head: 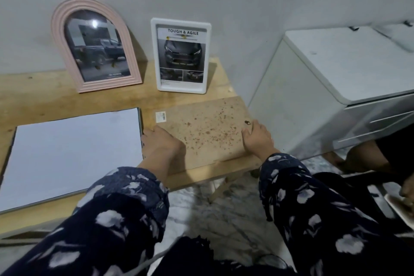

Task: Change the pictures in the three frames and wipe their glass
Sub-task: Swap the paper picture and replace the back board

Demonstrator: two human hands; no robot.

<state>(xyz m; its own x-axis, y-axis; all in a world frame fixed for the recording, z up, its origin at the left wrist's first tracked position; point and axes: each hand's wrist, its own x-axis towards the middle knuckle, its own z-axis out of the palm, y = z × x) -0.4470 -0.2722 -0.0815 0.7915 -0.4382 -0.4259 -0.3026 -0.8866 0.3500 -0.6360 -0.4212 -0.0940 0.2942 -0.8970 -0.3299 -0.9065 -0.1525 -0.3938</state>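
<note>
Between left hand (161, 139) and right hand (257, 135), frame backing board (206, 127), both gripping edges

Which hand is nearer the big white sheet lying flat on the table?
Left. The left hand grips the brown backing board right beside the white sheet; the right hand holds the board's far edge.
</note>
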